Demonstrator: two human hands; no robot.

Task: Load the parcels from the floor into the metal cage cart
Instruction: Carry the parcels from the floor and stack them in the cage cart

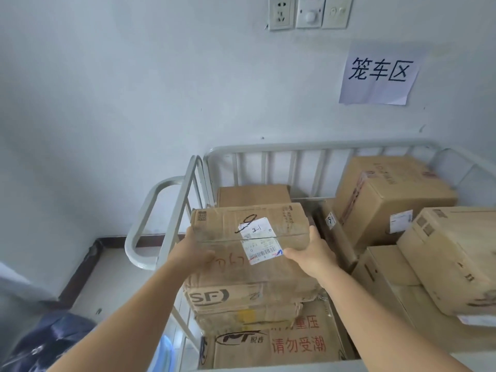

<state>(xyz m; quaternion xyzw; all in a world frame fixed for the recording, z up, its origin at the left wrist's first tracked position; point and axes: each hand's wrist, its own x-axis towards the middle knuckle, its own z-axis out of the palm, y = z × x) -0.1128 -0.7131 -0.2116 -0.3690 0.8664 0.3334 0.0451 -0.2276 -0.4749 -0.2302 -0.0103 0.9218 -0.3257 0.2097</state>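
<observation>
From the head camera, looking down over the person's forearms, both hands are out in front, clamped on one worn cardboard parcel (248, 232). The left hand (194, 251) grips its near left corner, thumb across the top face, and the right hand (311, 247) grips the near right edge, thumb lying beside the white shipping label (261, 244). A handwritten 9 sits on the parcel's top, next to that label. The parcel is inside the metal cage cart (308, 146), at its left side, on top of a stack: directly under it is a crumpled SF box (249, 294), and below that a box printed with red characters (298, 342).

Behind the held parcel another plain brown box (253, 196) stands against the cart's back rails. To the right, well apart from the hands, a large tilted box (389, 194) leans in the far corner, and a lighter box (453, 256) lies nearer, on top of other cartons. The cart's curved handle (150, 210) sticks out to the left, over the pale floor (112, 275).

On the wall above hangs a paper sign (381, 76) with three black characters, and higher up a row of sockets and switches (308, 12). A dark blue bag (51, 342) lies at the bottom left
</observation>
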